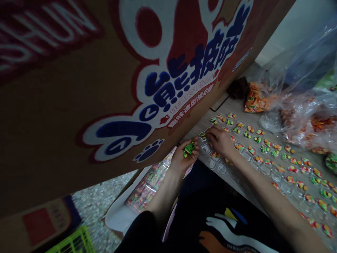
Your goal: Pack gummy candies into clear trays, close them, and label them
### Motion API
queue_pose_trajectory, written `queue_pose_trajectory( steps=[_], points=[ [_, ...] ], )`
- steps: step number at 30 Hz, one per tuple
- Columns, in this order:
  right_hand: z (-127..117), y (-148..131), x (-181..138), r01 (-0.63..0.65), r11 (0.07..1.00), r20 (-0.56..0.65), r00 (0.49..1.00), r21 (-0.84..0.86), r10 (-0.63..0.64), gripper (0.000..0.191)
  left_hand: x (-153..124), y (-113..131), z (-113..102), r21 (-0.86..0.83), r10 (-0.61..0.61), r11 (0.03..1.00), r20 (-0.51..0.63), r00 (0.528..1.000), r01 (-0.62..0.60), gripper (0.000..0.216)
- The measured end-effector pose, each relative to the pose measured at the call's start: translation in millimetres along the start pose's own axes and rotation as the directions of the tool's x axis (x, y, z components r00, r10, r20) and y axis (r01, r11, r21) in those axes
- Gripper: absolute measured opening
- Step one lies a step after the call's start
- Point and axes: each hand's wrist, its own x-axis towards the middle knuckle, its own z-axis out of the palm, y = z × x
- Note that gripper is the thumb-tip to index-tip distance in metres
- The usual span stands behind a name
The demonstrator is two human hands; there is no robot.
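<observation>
My left hand (184,154) is palm up, its fingers curled around a small heap of green erasers (189,149) with yellow bits. Beside it, my right hand (220,140) reaches down over the clear plastic blister trays (222,169), fingers bent together at an end compartment (203,136) with something green in it. Whether a piece is between those fingertips is hidden. Many compartments around hold small red, orange and green pieces (239,147); several near my right hand show only clear plastic.
A large printed cardboard box (110,88) rises close on the left. Clear bags of orange pieces (259,98) lie at the far right. Below are a carton with colourful packs (147,186), speckled floor (97,196) and a yellow-green crate (75,242).
</observation>
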Motion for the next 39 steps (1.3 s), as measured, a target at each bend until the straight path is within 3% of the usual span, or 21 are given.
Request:
queue_pose_trajectory(
  steps=[3,7,13,16,19,22,25,29,32,35,37,39],
  points=[
    [1.0,-0.8,4.8,-0.02,0.999,0.01,1.0,-0.048,0.02,0.021,2.8,-0.5,-0.4,0.005,0.014,1.0,0.016,1.0,-0.015,0.034],
    [6.5,-6.8,7.6,0.046,0.986,0.135,0.991,-0.16,-0.025,0.021,5.3,-0.9,-0.5,0.007,0.027,1.0,0.02,0.999,-0.027,0.031],
    [5.6,-12.7,4.7,0.119,0.947,0.205,0.977,-0.298,-0.059,0.024,5.7,0.2,0.2,0.022,0.031,0.999,0.002,1.0,-0.031,0.028],
    [-1.3,-12.5,0.7,0.089,0.973,0.182,0.982,-0.215,-0.05,0.024,4.4,-0.6,4.4,0.032,0.043,0.999,0.001,0.999,-0.043,0.029],
    [-13.3,-14.1,-5.9,0.022,0.999,0.014,1.0,-0.043,-0.021,0.022,5.3,-4.2,12.6,0.068,0.085,0.994,0.012,0.996,-0.085,0.03],
    [-25.0,-21.4,-12.8,0.038,0.996,-0.124,0.992,0.081,-0.027,0.022,10.7,-10.3,23.0,0.077,0.162,0.983,0.067,0.985,-0.167,0.032],
    [-29.2,-30.5,-16.6,0.059,0.997,-0.094,0.994,0.05,-0.054,0.022,19.0,-17.1,32.6,0.073,0.166,0.982,0.103,0.981,-0.173,0.033],
    [-27.4,-29.5,-15.5,-0.041,0.999,-0.065,0.997,-0.029,0.039,0.022,28.0,-23.0,38.4,0.086,0.091,0.991,0.137,0.986,-0.103,0.033],
    [-29.8,-12.9,-12.3,-0.089,0.981,-0.114,0.987,0.173,0.109,0.01,29.5,-21.9,36.0,0.104,0.052,0.992,0.204,0.977,-0.075,0.034],
    [-35.1,11.1,-9.1,-0.179,0.888,-0.145,0.954,0.423,0.261,0.01,25.6,-16.8,31.8,0.105,0.063,0.991,0.234,0.97,-0.089,0.036],
    [-37.1,24.4,-8.1,-0.242,0.861,-0.125,0.936,0.447,0.328,0.013,21.4,-13.2,29.8,0.092,0.087,0.99,0.218,0.972,-0.109,0.036],
    [-36.7,31.4,-8.9,-0.266,0.9,-0.105,0.942,0.345,0.318,0.012,17.6,-10.6,28.4,0.083,0.1,0.99,0.193,0.976,-0.118,0.036]
  ],
)
